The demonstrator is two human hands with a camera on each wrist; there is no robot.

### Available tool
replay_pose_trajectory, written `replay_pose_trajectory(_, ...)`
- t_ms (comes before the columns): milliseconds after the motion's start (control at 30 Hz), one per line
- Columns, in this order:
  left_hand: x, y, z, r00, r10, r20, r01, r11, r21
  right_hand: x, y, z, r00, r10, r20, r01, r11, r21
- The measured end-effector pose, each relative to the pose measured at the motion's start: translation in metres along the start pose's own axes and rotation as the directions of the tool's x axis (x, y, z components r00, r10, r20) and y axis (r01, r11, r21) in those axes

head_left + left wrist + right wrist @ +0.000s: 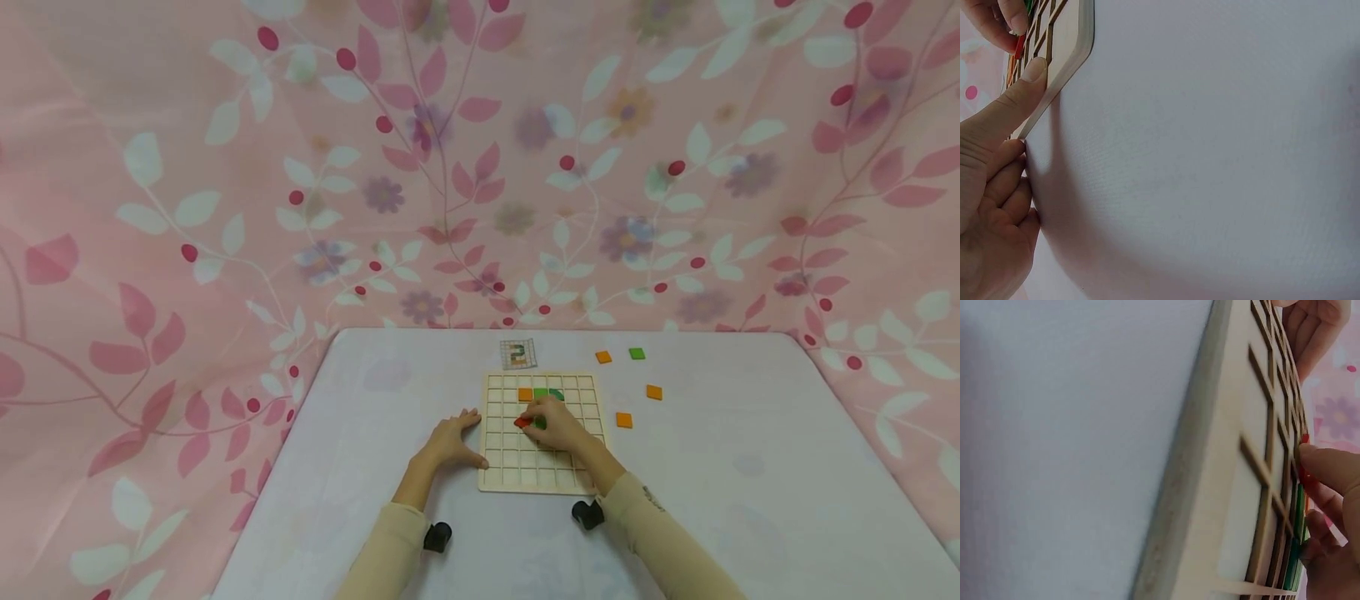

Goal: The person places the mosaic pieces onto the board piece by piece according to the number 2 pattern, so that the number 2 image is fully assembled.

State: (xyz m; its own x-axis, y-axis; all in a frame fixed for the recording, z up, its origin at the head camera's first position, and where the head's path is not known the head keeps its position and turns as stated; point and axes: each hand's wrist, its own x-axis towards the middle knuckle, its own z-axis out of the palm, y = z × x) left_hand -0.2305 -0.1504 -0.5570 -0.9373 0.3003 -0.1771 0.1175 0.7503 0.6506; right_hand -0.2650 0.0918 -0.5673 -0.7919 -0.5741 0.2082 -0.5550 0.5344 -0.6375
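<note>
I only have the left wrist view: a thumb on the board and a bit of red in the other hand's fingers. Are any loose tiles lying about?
Observer: Yes. In the head view, three orange tiles and one green tile lie loose around the right side and far right corner of the board.
Operator: Anything past the board's far edge?
Observer: A small card printed with a grid pattern, toward the left end of that edge.
</note>
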Motion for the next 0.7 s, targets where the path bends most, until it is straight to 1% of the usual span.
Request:
replay_pose_trajectory(67, 0.0, 0.0, 0.0, 1.0, 0.008, 0.0, -0.008, 1.0, -0.001, -0.002, 0.001, 0.001, 1.0, -0.019, -0.018, 0.019, 0.999, -0.033)
replay_pose_trajectory(167, 0.0, -0.001, 0.001, 1.0, 0.007, -0.003, -0.007, 1.0, 0.001, -0.004, 0.0, 0.002, 0.999, -0.01, -0.039, 0.007, 0.998, -0.063)
replay_pose_trajectory(267, 0.0, -0.001, 0.0, 1.0, -0.004, -0.007, 0.004, 1.0, 0.0, -0.005, -0.003, 0.003, 0.998, -0.001, -0.059, -0.006, 0.993, -0.116)
replay_pose_trajectory(433, 0.0, -0.001, 0.0, 1.0, -0.015, -0.005, 0.015, 1.0, -0.002, -0.007, -0.005, 0.008, 0.992, -0.048, -0.117, 0.027, 0.984, -0.177)
replay_pose_trajectory(533, 0.0, -0.001, 0.0, 1.0, -0.011, -0.005, 0.011, 1.0, -0.002, -0.007, -0.002, 0.012, 0.984, -0.074, -0.159, 0.042, 0.981, -0.191)
replay_pose_trajectory(600, -0.001, -0.001, 0.0, 1.0, -0.015, -0.003, 0.015, 1.0, -0.009, -0.008, 0.0, 0.015, 0.981, -0.07, -0.183, 0.036, 0.982, -0.187)
replay_pose_trajectory(700, -0.001, -0.001, 0.0, 1.0, -0.008, -0.004, 0.008, 1.0, -0.017, -0.009, 0.002, 0.018, 0.973, -0.048, -0.224, 0.014, 0.988, -0.151)
